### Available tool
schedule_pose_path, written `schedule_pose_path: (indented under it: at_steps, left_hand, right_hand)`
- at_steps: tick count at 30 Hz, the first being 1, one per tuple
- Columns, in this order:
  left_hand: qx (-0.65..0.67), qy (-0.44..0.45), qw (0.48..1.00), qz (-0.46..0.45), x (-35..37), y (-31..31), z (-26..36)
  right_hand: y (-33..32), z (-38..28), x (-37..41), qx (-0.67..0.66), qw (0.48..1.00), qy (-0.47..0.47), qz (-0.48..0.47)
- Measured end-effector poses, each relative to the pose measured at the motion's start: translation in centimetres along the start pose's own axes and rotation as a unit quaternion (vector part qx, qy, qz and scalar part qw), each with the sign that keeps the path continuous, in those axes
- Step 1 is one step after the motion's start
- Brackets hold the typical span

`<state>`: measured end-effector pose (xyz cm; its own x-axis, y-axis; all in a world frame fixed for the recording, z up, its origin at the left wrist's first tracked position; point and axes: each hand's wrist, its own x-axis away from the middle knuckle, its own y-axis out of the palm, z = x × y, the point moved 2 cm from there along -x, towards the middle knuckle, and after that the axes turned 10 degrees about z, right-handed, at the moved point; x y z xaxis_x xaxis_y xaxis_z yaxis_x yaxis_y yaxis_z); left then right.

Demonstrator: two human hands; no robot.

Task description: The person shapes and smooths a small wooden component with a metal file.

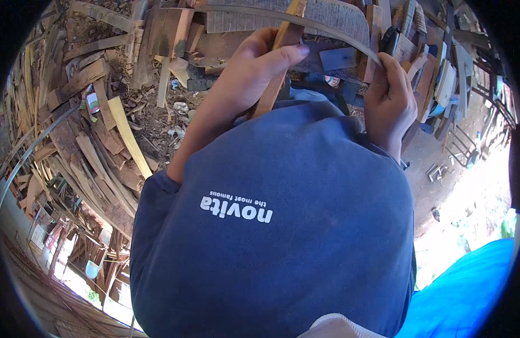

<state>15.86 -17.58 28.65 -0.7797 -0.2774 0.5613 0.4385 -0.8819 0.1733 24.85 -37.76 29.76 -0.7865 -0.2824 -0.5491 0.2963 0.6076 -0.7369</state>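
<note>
My left hand (262,63) is closed around a narrow wooden stick (269,97), thumb lying across its near face. The stick slants from my chest up to the top edge of the view, its far end pale yellow. My right hand (390,100) is closed, its fingertips on the end of a long thin grey strip (339,35). That strip curves across the top of the view and crosses the stick just beyond my left thumb. A black object (389,39) shows right beyond my right fingers. My dark blue sweatshirt (282,242) fills the middle.
A wide weathered board (237,23) lies in front of me. Piles of wood offcuts (96,163) cover the left side, with more wooden pieces (426,67) stacked at the right. Wood chips litter the ground (150,112). A bright blue sheet (468,293) is at the lower right.
</note>
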Motion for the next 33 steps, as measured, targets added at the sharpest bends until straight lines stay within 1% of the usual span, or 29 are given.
schedule_pose_path:
  at_steps: [1,3,5,7,8,9,13,14,15,17,18,19,20,21,22,23,24,25,26,27,28,29,30,32,33]
  left_hand:
    - [0.019,-0.015,1.0,-0.001,0.0,0.0,0.1]
    - [0.023,-0.018,1.0,0.005,0.0,0.4,0.7]
    - [0.028,-0.019,0.999,0.01,0.0,0.7,0.9]
    - [0.042,-0.08,0.995,0.031,-0.1,0.8,0.6]
    - [0.041,-0.08,0.996,0.028,-0.2,0.7,0.4]
    - [0.043,-0.102,0.994,0.026,-0.2,0.5,0.2]
    - [0.066,-0.152,0.986,0.016,-0.6,0.6,-0.9]
    - [0.067,-0.152,0.986,0.017,-0.5,0.6,-1.2]
    - [0.054,-0.169,0.984,0.002,-0.5,0.7,-1.6]
    - [0.039,-0.184,0.982,-0.014,-0.8,1.2,-2.6]
    - [0.038,-0.223,0.972,-0.058,-0.9,1.7,-3.2]
    - [0.036,-0.26,0.959,-0.102,-0.9,2.0,-3.6]
    - [0.034,-0.26,0.96,-0.1,-0.8,1.9,-3.7]
    - [0.035,-0.242,0.966,-0.088,-0.8,1.9,-3.3]
    - [0.035,-0.225,0.971,-0.077,-0.7,1.9,-2.9]
    - [0.033,-0.227,0.97,-0.078,-0.7,1.8,-2.8]
    - [0.044,-0.214,0.974,-0.064,-0.7,1.5,-2.6]
    - [0.054,-0.201,0.977,-0.049,-0.7,1.4,-2.3]
    - [0.052,-0.202,0.977,-0.049,-0.7,1.5,-2.1]
    - [0.031,-0.177,0.982,-0.051,-0.6,1.5,-1.8]
    - [0.01,-0.152,0.987,-0.054,-0.6,1.7,-1.5]
    - [0.006,-0.154,0.987,-0.056,-0.5,1.9,-1.2]
    - [0.015,-0.143,0.989,-0.045,-0.4,2.2,-0.9]
    - [0.021,-0.133,0.99,-0.04,-0.2,2.9,-0.4]
    - [0.023,-0.117,0.992,-0.033,0.0,3.2,-0.1]
  right_hand:
    - [0.3,0.1,0.2,0.001,1.0,0.0,0.0]
    - [0.9,0.3,0.6,-0.008,0.999,-0.029,0.033]
    - [1.6,0.8,1.0,-0.005,0.999,-0.035,0.042]
    - [2.2,1.2,1.3,-0.002,0.998,-0.04,0.051]
    - [2.4,1.3,1.4,0.003,0.997,-0.057,0.053]
    - [2.6,1.5,1.6,0.008,0.996,-0.074,0.056]
    - [3.5,2.6,2.2,0.038,0.992,-0.104,0.068]
    - [3.9,2.9,2.5,0.084,0.987,-0.124,0.057]
    - [4.4,3.3,2.7,0.131,0.98,-0.144,0.046]
    - [5.8,5.9,3.0,0.133,0.981,-0.129,0.054]
    - [6.0,6.4,2.6,0.135,0.983,-0.112,0.06]
    - [5.6,6.8,2.7,0.106,0.991,-0.07,0.032]
    - [5.7,7.0,2.8,0.104,0.992,-0.069,0.032]
    - [5.9,7.5,3.1,-0.005,0.999,0.028,0.025]
    - [5.6,7.1,2.6,-0.113,0.986,0.125,0.017]
    - [4.2,6.5,2.5,-0.168,0.956,0.222,-0.093]
    - [2.9,6.1,2.3,-0.167,0.956,0.224,-0.092]
    - [2.3,5.8,2.5,-0.247,0.914,0.274,-0.171]
    - [1.8,5.4,2.7,-0.323,0.855,0.321,-0.247]
    - [1.0,4.8,2.6,-0.325,0.854,0.324,-0.245]
    - [0.2,3.9,2.4,-0.315,0.869,0.266,-0.275]
    - [-0.3,3.1,2.2,-0.302,0.88,0.208,-0.303]
    - [-0.8,2.7,1.9,-0.302,0.88,0.213,-0.299]
    - [-1.6,2.4,1.4,-0.239,0.889,0.192,-0.34]
    - [-1.9,2.6,1.1,-0.237,0.89,0.196,-0.337]
